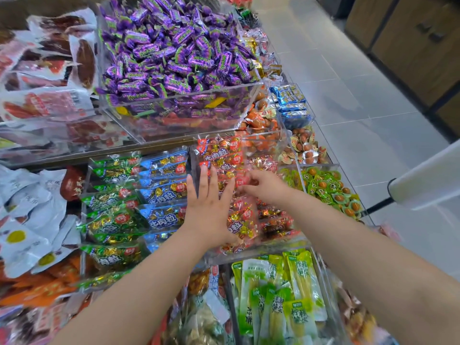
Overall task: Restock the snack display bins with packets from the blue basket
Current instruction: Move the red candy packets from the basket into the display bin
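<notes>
two bare hands work over the red packets (219,150) heaped in a clear bin (261,247) at the middle of a shop's snack display. the left hand (210,202) lies flat on the heap, fingers straight and spread wide, close to the bin's left wall. the right hand (263,185) dips into the packets just right of it, fingers curled downward; blur hides whether it grips one. just left of the bin stand rows of blue packets (164,192) and, beyond them, green packets (112,220). behind the bin's far edge, on a higher tier, sits a case of purple sweets (174,46). in front of the bin's near lip lie pale green pouches (286,295). right of the bin, past small egg snacks (323,185), bare tiled floor (348,83) opens out.
</notes>
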`<control>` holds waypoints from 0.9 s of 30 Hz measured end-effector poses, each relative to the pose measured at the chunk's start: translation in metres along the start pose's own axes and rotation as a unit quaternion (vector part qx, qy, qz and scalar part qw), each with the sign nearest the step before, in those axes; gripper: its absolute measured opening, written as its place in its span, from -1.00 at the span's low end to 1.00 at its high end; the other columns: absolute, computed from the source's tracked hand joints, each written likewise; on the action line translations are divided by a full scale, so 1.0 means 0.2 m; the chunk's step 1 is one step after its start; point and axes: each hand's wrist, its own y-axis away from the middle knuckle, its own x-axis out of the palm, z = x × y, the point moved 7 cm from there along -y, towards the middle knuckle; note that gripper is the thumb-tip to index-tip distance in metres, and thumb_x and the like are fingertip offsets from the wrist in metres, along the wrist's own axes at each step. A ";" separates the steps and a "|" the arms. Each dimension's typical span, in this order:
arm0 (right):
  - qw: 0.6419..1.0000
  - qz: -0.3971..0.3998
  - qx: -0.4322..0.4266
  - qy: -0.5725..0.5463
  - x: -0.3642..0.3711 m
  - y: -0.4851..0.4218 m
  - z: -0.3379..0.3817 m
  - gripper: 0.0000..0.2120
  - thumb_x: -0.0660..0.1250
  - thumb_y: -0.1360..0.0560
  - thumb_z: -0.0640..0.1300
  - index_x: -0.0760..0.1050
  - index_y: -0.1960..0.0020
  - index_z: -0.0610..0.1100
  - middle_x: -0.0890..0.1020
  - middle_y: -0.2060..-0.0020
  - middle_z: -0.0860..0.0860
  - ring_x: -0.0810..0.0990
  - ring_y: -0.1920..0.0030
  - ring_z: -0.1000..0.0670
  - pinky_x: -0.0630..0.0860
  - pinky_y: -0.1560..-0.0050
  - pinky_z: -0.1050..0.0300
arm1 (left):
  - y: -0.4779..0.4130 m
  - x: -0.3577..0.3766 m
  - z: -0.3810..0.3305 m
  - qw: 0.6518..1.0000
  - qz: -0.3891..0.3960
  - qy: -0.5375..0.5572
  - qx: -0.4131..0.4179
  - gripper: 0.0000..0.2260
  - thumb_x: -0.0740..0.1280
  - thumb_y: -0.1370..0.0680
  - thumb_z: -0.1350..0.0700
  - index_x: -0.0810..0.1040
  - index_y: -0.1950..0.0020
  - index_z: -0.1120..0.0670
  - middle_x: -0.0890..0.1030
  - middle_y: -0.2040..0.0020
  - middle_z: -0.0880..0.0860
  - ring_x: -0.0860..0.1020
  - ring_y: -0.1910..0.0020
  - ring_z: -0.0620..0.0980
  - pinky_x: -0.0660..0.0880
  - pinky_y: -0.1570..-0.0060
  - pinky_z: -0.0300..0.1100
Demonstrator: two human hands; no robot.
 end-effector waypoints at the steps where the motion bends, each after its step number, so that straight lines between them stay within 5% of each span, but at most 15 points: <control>1: 1.000 -0.009 0.006 -0.023 0.00 0.00 0.00 -0.73 0.37 -0.48 0.04 0.51 0.00 -0.16 0.62 0.08 -0.05 0.58 0.09 -0.02 0.49 0.12 0.12 | -0.02 0.01 0.00 1.000 0.017 0.003 0.000 0.25 0.30 -0.18 -0.53 -0.43 -0.50 -0.02 -0.38 -0.51 0.25 -0.48 -0.43 0.28 -0.55 -0.22 0.33; 4: 0.977 -0.085 0.072 -0.183 -0.03 0.02 -0.05 -0.49 0.22 -0.52 0.21 0.33 -0.34 -0.07 0.45 -0.29 -0.01 0.45 -0.22 0.00 0.37 -0.17 0.08 | -0.06 0.05 0.00 0.998 0.055 0.014 0.005 0.28 0.34 -0.17 -0.51 -0.49 -0.46 -0.04 -0.31 -0.54 0.22 -0.32 -0.51 0.24 -0.35 -0.32 0.38; 7: 0.976 -0.036 0.070 -0.202 0.08 0.02 -0.02 -0.46 0.02 -0.60 0.21 0.08 -0.52 0.07 0.16 -0.51 0.10 0.15 -0.49 -0.01 0.10 -0.42 0.00 | -0.06 0.07 0.01 0.998 0.062 0.021 -0.004 0.26 0.36 -0.19 -0.50 -0.48 -0.47 -0.05 -0.26 -0.56 0.18 -0.27 -0.53 0.20 -0.29 -0.36 0.37; 12: 0.982 -0.008 0.075 -0.174 0.13 -0.02 -0.01 -0.48 -0.06 -0.61 0.19 0.01 -0.53 0.09 0.10 -0.52 0.08 0.08 -0.51 -0.03 0.04 -0.44 0.00 | -0.06 0.07 0.04 0.997 0.055 0.045 -0.025 0.22 0.37 -0.21 -0.47 -0.47 -0.47 -0.12 -0.30 -0.56 0.12 -0.32 -0.53 0.12 -0.26 -0.35 0.39; 17: 0.976 -0.091 0.043 -0.191 -0.04 -0.14 0.07 -0.49 -0.05 -0.63 0.11 0.03 -0.54 0.02 0.15 -0.51 0.01 0.13 -0.50 -0.05 0.06 -0.44 -0.03 | -0.06 0.08 0.03 0.998 0.046 0.037 -0.017 0.26 0.34 -0.16 -0.52 -0.53 -0.43 -0.14 -0.40 -0.52 0.13 -0.40 -0.50 0.12 -0.32 -0.34 0.37; 21: 0.990 -0.068 0.043 -0.117 0.03 -0.17 0.11 -0.46 -0.10 -0.63 0.14 0.25 -0.47 -0.13 0.32 -0.44 -0.10 0.26 -0.44 -0.11 0.14 -0.40 0.05 | -0.06 0.09 0.06 0.998 0.042 0.037 -0.009 0.24 0.29 -0.14 -0.56 -0.49 -0.45 -0.14 -0.35 -0.54 0.12 -0.36 -0.52 0.09 -0.30 -0.38 0.32; 27: 0.978 0.012 0.117 -0.171 0.05 -0.15 0.04 -0.38 -0.06 -0.58 0.27 0.26 -0.46 -0.11 0.37 -0.40 -0.11 0.29 -0.41 -0.12 0.16 -0.42 -0.07 | -0.05 0.09 0.05 0.997 0.060 0.040 -0.006 0.25 0.29 -0.12 -0.57 -0.52 -0.43 -0.16 -0.38 -0.54 0.10 -0.38 -0.51 0.08 -0.31 -0.37 0.31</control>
